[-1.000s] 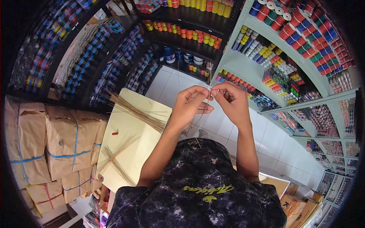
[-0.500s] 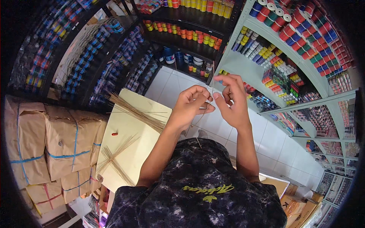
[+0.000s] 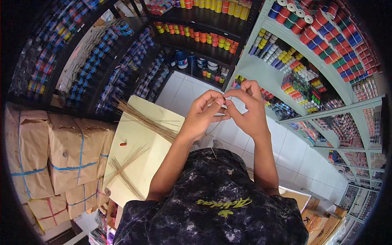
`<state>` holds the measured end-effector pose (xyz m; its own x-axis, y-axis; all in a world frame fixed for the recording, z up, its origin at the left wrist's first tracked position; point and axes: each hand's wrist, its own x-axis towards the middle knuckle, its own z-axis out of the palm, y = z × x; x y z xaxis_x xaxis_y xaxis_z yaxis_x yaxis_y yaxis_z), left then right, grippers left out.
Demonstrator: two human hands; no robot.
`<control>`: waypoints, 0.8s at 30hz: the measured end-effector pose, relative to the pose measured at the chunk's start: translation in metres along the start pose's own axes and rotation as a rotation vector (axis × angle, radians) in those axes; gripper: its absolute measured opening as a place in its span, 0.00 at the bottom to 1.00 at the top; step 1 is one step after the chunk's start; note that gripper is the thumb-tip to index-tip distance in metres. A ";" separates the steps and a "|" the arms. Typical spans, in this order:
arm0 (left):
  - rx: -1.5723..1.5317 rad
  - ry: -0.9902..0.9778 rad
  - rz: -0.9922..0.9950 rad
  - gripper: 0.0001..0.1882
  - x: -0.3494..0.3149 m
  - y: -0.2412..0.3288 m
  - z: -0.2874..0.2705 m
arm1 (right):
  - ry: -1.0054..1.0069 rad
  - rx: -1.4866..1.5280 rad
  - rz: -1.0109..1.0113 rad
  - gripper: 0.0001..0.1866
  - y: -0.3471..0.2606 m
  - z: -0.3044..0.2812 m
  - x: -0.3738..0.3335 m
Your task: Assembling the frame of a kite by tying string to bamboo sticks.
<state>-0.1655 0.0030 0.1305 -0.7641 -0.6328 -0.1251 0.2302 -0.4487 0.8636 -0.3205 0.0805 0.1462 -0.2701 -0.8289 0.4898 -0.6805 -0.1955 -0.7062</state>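
Observation:
In front of my chest, my left hand point(image 3: 200, 116) is closed in a pinch on thin brown sticks, whose lower ends point(image 3: 214, 153) show below the fingers near my shirt. My right hand point(image 3: 250, 112) meets it fingertip to fingertip, thumb and index finger pinched together at the same spot. What exactly lies between the right fingertips is too fine to make out. To the left, a pale yellow tabletop point(image 3: 157, 105) carries a long bundle of brown sticks point(image 3: 147, 120), a smaller crossed pile of sticks point(image 3: 124, 171) and a small red-orange cylinder point(image 3: 123, 144).
Brown paper parcels point(image 3: 73, 151) tied with blue string are stacked at the left. Dark shelves point(image 3: 196, 34) with coloured spools stand ahead, and a grey-green shelf unit point(image 3: 265, 69) lines the right. Cardboard boxes point(image 3: 316, 222) sit at the lower right, above white floor tiles point(image 3: 300, 157).
My right hand has moved slightly left and its spread fingers have closed into a pinch at the left fingertips. The upright stick end above the hands no longer shows plainly.

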 end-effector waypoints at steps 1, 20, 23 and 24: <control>0.000 0.000 0.000 0.07 0.000 0.000 0.000 | 0.007 0.000 -0.023 0.10 0.003 0.000 0.000; 0.239 0.092 0.149 0.26 0.000 -0.014 -0.012 | 0.104 0.035 -0.099 0.07 -0.005 -0.012 -0.006; 0.275 0.073 0.172 0.27 0.001 -0.015 -0.010 | 0.046 0.304 -0.020 0.06 0.003 -0.008 -0.012; 0.294 0.074 0.185 0.27 0.001 -0.015 -0.009 | 0.046 0.304 -0.019 0.06 0.003 -0.006 -0.015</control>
<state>-0.1644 0.0032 0.1129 -0.6776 -0.7351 0.0210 0.1690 -0.1278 0.9773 -0.3227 0.0955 0.1399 -0.2944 -0.8002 0.5224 -0.4529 -0.3646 -0.8136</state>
